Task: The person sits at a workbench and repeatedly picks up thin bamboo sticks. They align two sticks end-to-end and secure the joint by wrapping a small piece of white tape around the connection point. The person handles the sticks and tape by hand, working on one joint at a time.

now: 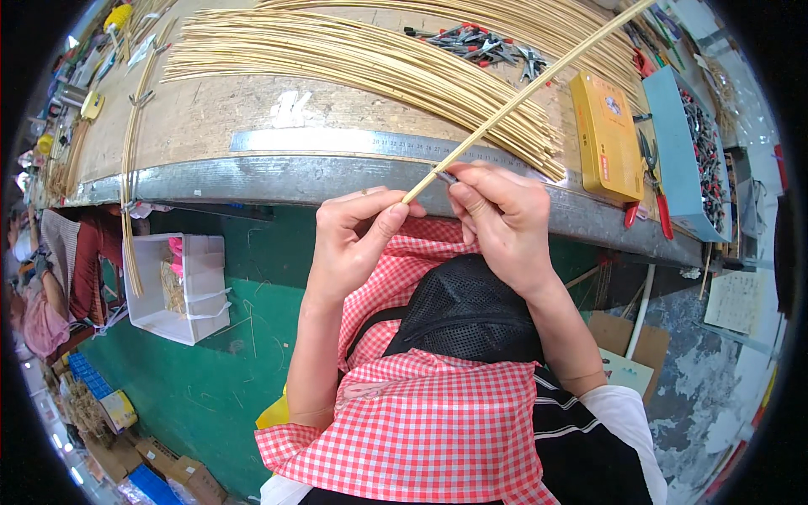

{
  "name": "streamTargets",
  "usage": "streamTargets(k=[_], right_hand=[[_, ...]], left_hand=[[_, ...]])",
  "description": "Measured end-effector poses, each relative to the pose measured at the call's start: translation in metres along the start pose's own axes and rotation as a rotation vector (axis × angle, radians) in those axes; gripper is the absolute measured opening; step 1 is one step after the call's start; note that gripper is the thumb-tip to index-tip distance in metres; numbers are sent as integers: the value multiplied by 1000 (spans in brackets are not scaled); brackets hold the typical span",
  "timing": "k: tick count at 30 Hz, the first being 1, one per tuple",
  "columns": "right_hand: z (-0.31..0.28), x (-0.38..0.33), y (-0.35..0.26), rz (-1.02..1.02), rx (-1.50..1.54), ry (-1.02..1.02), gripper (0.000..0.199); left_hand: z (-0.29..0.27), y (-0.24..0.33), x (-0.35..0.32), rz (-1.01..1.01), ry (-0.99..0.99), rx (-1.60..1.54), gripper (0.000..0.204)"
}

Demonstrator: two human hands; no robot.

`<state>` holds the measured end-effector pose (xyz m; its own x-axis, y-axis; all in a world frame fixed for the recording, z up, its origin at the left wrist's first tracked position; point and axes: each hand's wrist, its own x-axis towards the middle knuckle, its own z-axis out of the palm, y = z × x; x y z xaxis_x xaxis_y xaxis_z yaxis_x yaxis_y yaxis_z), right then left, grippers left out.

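Observation:
A long, pale bamboo strip [528, 90] slants from my hands up past the top right of the head view. It may be more than one strip laid together. My left hand [349, 240] pinches its near end between thumb and fingers. Closed around a small grey metal piece [447, 177], my right hand [507, 225] brings it against the strip just beyond the left fingers. The piece is mostly covered by the fingers, so its kind is unclear. Both hands are above my lap, near the bench's front edge.
On the bench [198, 105] lie a steel ruler [337, 140], a large bundle of bamboo strips [278, 46] and spring clamps [475, 42]. To the right are a yellow box [604, 135], red-handled pliers [661, 198] and a blue box [673, 151] of clamps. A white bin [181, 316] stands lower left.

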<state>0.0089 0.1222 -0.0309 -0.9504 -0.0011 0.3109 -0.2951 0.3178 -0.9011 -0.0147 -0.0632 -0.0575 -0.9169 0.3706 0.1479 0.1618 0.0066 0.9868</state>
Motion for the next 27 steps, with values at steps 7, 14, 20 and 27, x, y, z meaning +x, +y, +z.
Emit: streamTargets(k=[7,14,20,27], right_hand=[[-11,10,6,-110,64,-9,18],[-37,18,13,53,754,163,16],[14,0,8,291,760,-115,14],[48,-19,19,134,557,-268,12]], left_hand=[[-14,-6,2,-98,-121,-129,16],[-28,-17,1,-104,-186,-88,25],[-21,30,0,269,55,433,32],[9,38,-5,473,152,631,26]])
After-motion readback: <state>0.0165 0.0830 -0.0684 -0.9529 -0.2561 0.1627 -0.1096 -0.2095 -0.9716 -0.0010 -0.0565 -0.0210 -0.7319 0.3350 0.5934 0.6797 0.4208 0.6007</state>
